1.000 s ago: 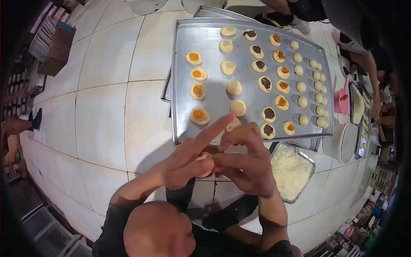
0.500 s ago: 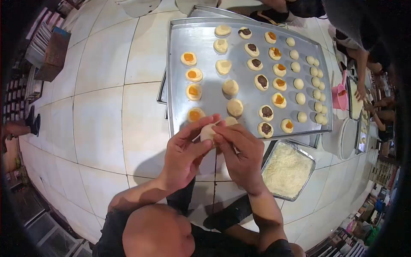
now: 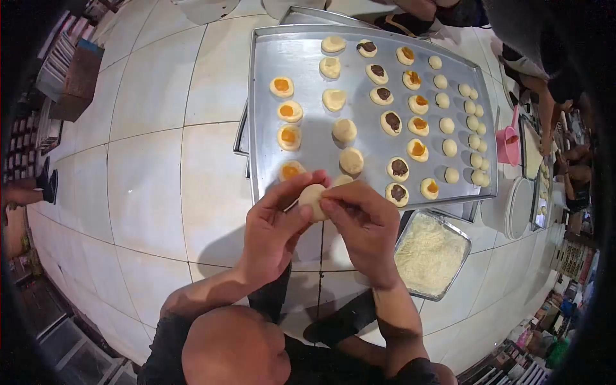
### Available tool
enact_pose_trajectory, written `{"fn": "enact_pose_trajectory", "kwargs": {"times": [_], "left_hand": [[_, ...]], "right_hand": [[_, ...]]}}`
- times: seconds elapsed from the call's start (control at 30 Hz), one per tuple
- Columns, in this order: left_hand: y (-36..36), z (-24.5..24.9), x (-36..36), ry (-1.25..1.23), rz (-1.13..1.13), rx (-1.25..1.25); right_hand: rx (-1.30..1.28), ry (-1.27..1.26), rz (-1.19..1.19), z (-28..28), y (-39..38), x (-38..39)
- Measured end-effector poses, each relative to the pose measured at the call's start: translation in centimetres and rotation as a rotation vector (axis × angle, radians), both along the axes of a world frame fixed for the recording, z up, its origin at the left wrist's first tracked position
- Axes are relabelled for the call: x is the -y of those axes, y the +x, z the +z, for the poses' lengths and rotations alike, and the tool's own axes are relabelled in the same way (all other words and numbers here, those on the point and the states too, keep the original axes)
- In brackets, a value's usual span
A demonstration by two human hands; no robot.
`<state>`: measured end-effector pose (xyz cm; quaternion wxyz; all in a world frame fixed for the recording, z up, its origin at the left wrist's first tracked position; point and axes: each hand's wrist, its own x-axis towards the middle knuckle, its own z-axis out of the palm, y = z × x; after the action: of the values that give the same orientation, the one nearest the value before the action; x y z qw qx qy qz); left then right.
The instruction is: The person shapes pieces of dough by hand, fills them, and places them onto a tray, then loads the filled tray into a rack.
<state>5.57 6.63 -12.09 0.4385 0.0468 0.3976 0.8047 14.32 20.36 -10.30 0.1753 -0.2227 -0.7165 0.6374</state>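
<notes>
A pale piece of dough (image 3: 313, 200) sits between my two hands, just off the near edge of a large metal tray (image 3: 273, 58). My left hand (image 3: 274, 224) is closed around its left side. Thumb and fingertips of my right hand (image 3: 364, 221) pinch its right edge. On the tray lie flattened dough rounds: some carry an orange filling (image 3: 289, 137), others a dark brown filling (image 3: 391, 121), and one column of plain-looking rounds (image 3: 344, 130) stands between. Smooth dough balls (image 3: 450, 147) fill the right side. Whether the held dough contains filling is hidden.
Right of my right arm, a smaller tray (image 3: 443, 294) holds pale crumbly stuff. A pink jug (image 3: 509, 146) and a white round container (image 3: 520, 208) stand beyond the big tray's right edge. Other people are at the upper right, with one forearm (image 3: 547, 119) visible; a foot (image 3: 48, 183) shows at left.
The dough in my hands has turned so that more of its rounded face shows. My right fingers have shifted slightly along its edge. The co-worker's arm at upper right has moved.
</notes>
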Motion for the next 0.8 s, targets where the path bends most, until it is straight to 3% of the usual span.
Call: {"fn": "enact_pose_trajectory", "kwargs": {"times": [0.07,0.27,0.4,0.43,0.6,0.73,0.8], "left_hand": [[-0.3,-0.1,0.3,-0.032,0.002,0.187],[0.4,0.5,0.1,0.011,-0.004,0.294],[1.1,0.5,-0.8,-0.078,0.105,-0.11],[1.0,0.4,-0.8,-0.078,0.105,-0.109],[-0.3,-0.4,0.4,-0.066,0.082,0.154],[-0.1,-2.1,1.5,-0.14,0.01,0.19],[-0.1,-2.6,1.6,-0.125,-0.001,0.234]], "right_hand": [[-0.006,0.233,0.021,0.2,-0.1,-0.1],[-0.096,0.375,0.024,-0.7,0.1,0.1],[-0.148,-0.142,-0.018,-1.7,-0.5,0.4],[-0.147,-0.142,-0.017,-1.6,-0.5,0.3],[0.088,-0.024,0.012,-0.8,0.0,0.2],[-0.046,0.413,0.076,-1.6,-0.2,0.4],[-0.013,0.307,0.088,-2.3,-0.3,0.1]]}}
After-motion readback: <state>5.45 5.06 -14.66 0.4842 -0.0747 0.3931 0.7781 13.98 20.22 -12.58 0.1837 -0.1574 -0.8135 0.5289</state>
